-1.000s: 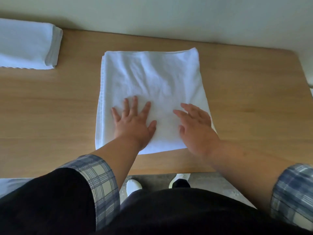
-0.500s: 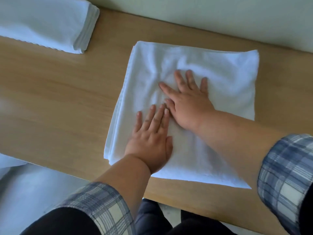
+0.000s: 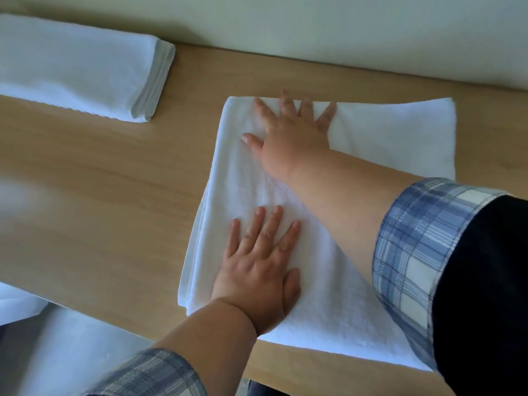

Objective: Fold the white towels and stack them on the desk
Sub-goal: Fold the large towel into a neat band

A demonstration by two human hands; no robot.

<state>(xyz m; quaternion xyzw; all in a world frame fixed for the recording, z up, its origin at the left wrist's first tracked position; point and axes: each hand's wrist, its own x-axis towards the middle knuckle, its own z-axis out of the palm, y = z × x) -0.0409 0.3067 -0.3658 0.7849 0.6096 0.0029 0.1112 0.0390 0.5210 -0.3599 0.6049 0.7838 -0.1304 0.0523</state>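
My left hand (image 3: 257, 270) and right hand (image 3: 291, 132) lay flat, fingers spread and grasping nothing, on the towel (image 3: 385, 144) near the desk (image 3: 100, 181) front edge; bare wood lay leftward.

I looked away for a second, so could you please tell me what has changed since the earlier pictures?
The right hand slid up the towel to its far edge, fingers spread. The left hand stayed flat near the front. Nothing was gripped or released. The towel and the folded stack stayed put on the desk.
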